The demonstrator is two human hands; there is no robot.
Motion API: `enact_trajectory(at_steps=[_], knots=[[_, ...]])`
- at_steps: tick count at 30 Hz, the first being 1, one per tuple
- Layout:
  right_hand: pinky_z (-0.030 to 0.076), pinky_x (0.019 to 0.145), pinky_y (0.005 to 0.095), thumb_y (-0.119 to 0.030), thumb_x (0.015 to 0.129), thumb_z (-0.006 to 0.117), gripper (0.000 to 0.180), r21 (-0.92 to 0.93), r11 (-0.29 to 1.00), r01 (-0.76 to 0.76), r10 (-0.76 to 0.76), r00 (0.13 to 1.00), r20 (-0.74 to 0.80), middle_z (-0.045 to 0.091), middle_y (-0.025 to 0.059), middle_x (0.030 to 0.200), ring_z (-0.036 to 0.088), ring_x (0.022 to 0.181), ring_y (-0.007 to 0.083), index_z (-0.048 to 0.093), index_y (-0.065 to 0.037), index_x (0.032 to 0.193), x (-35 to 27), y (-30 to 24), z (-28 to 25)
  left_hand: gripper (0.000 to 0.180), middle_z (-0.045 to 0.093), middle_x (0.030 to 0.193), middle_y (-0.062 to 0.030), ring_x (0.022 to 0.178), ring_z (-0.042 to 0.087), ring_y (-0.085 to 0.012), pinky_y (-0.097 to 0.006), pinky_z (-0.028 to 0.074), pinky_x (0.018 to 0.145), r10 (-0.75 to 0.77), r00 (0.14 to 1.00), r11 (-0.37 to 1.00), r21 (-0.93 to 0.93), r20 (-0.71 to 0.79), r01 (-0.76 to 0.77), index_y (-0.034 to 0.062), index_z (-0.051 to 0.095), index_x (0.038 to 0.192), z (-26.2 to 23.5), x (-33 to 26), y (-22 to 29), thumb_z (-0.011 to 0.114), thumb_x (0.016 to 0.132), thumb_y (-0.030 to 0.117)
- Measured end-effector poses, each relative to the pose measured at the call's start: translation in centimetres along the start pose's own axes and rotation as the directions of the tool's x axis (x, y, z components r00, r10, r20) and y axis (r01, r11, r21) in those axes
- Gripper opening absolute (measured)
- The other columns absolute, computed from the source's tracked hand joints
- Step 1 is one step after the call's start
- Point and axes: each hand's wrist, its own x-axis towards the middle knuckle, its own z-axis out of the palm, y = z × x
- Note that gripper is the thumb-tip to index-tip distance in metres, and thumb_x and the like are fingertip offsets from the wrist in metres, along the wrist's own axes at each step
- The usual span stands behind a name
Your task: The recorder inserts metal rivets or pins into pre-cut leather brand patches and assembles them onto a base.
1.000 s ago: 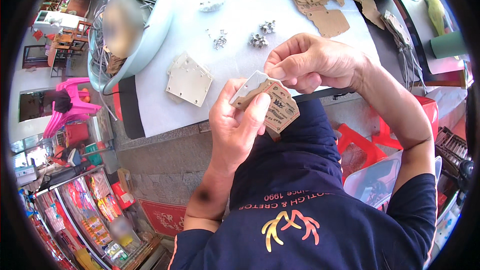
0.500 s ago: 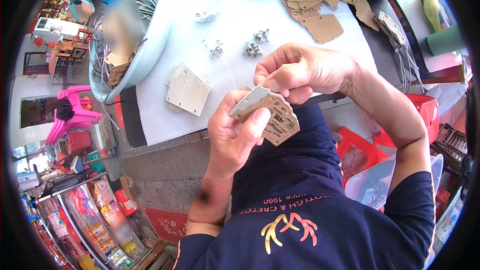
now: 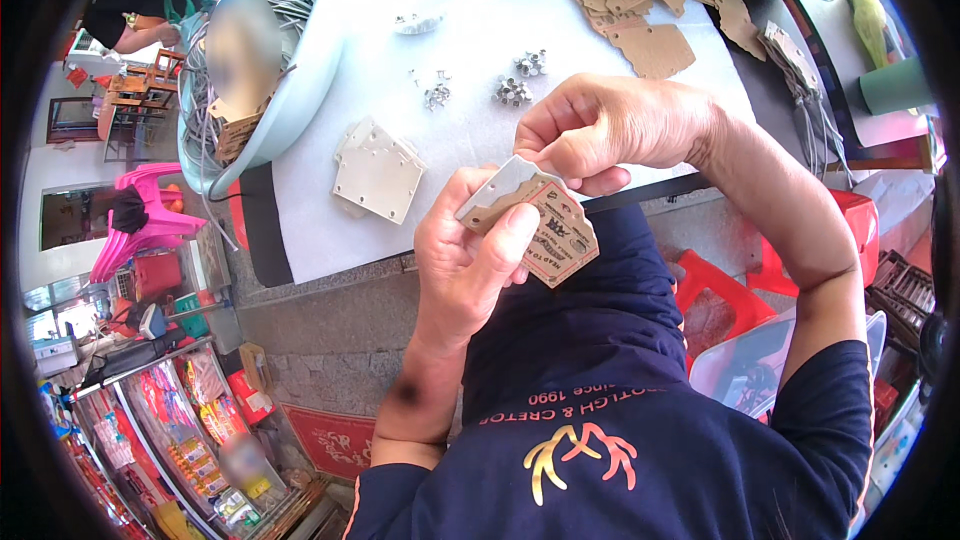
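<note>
The brown card carries dark print, the navy shirt reddish lettering, the red panel pale characters.

To me the card looked like matt paper, the studs shiny metal, the basin smooth plastic.

Card between hands, metal pieces behind, basin left

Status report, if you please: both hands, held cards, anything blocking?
Left hand pinching printed brown card with white card. Right hand at white card's upper corner, grip unclear. Nothing visibly blocking.
</note>
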Motion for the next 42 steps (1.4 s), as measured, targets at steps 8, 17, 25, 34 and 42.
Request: enact_trajectory(at_steps=[8,17,25,34,42], knots=[[0.034,0.043,0.0202,-0.021,0.085,0.062,0.023,-0.01,1.0,-0.026,0.026,1.0,0.011,0.054,-0.0003,0.067,0.045,0.049,0.004,0.063,0.002,0.087,-0.3,-0.5,0.6,0.011,0.059,0.079,-0.0017,0.056,0.049,-0.0017,-0.017,0.04,0.047,-0.009,0.999,1.0,0.002,-0.034,0.009,0.0009,0.055,0.1,-0.3,-0.1,0.0,0.059,0.09,0.006],[0.038,0.044,0.0201,-0.024,0.087,0.063,0.028,0.123,0.991,0.055,-0.035,0.987,-0.156,0.057,0.0012,0.071,0.048,0.051,0.0044,0.063,0.002,0.095,-1.1,0.3,1.2,0.011,0.058,0.077,-0.0005,0.056,0.048,-0.0016,-0.017,0.039,0.048,-0.016,0.999,1.0,-0.026,-0.044,0.015,0.0018,0.055,0.1,-0.2,0.3,-0.3,0.059,0.091,0.006],[0.045,0.047,0.0208,-0.02,0.087,0.066,0.023,-0.147,0.981,0.125,-0.15,0.974,-0.17,0.059,0.0002,0.071,0.053,0.053,0.005,0.06,-0.002,0.1,-1.1,0.4,1.5,0.011,0.057,0.076,0.0003,0.057,0.047,-0.0011,-0.017,0.039,0.049,0.032,0.999,0.999,-0.027,-0.031,-0.033,0.0018,0.055,0.102,-0.2,0.6,-0.7,0.059,0.092,0.006],[0.047,0.048,0.0217,-0.018,0.088,0.066,0.024,-0.173,0.969,0.178,-0.216,0.948,-0.235,0.064,0.0056,0.078,0.058,0.056,0.007,0.059,0.001,0.101,-1.1,0.8,1.5,0.021,0.062,0.083,-0.0044,0.055,0.051,-0.0042,-0.017,0.039,0.043,0.058,0.996,0.998,0.027,-0.064,-0.057,0.0017,0.054,0.11,-0.2,0.8,-1.0,0.059,0.091,0.01],[0.048,0.049,0.022,-0.017,0.088,0.066,0.024,-0.122,0.971,0.204,-0.224,0.955,-0.192,0.063,0.0053,0.078,0.057,0.055,0.0079,0.058,0.002,0.099,-0.8,0.9,1.0,0.015,0.061,0.082,-0.0023,0.058,0.049,-0.0014,-0.016,0.04,0.049,0.029,0.997,1.0,-0.009,-0.065,-0.03,0.0007,0.055,0.106,0.2,0.7,-0.4,0.059,0.093,0.009]])
